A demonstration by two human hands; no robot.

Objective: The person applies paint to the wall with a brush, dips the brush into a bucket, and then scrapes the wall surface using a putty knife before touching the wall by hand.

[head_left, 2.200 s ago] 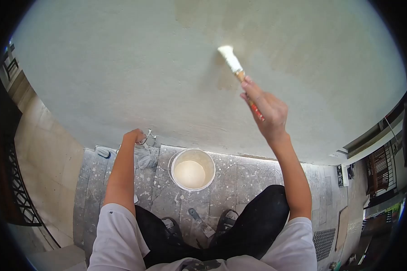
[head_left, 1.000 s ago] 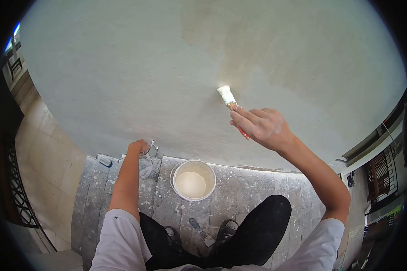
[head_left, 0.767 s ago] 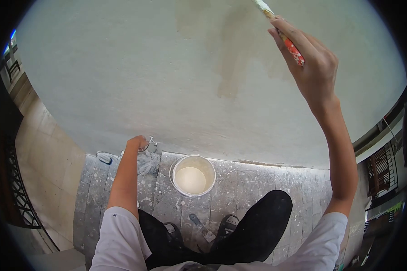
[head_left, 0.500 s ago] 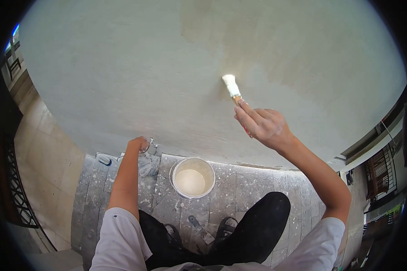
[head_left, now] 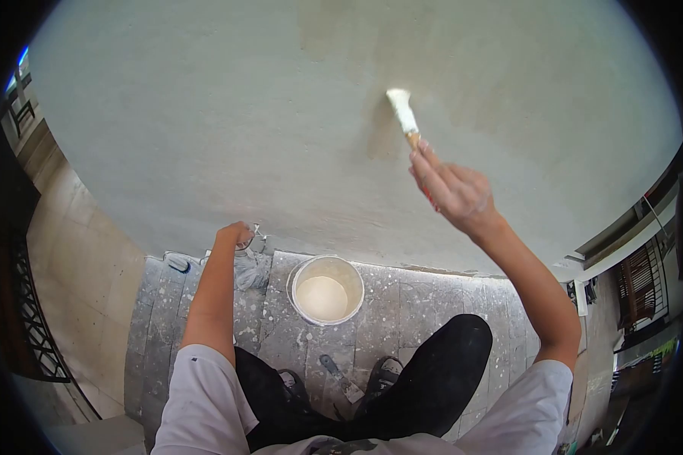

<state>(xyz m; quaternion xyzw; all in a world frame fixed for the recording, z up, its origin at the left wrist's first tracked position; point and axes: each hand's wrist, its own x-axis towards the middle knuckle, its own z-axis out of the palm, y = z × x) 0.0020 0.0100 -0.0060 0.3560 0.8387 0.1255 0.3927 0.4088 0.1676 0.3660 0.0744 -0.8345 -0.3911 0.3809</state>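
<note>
My right hand (head_left: 457, 189) is closed round the wooden handle of a paintbrush (head_left: 403, 111). White paint covers the brush, whose bristle tip meets the grey-green wall (head_left: 205, 114) beside a darker patch. Low on the left, my left hand (head_left: 237, 234) has its fingers curled by the wall's base, near a small whitish metal piece (head_left: 259, 232); whether it grips that piece is hidden. A white bucket (head_left: 359, 290) of cream paint stands on the floor between my arms.
Paint-spattered grey sheeting (head_left: 402, 303) covers the floor. A scraper (head_left: 341, 378) lies between my shoes. Crumpled clear plastic (head_left: 250, 274) is left of the bucket. A dark metal railing (head_left: 34, 318) stands at far left, and a wooden bench (head_left: 639, 292) at far right.
My right hand and the paintbrush have moved up the wall and slightly right. My left hand has stayed in nearly the same place; the whole view has shifted a little.
</note>
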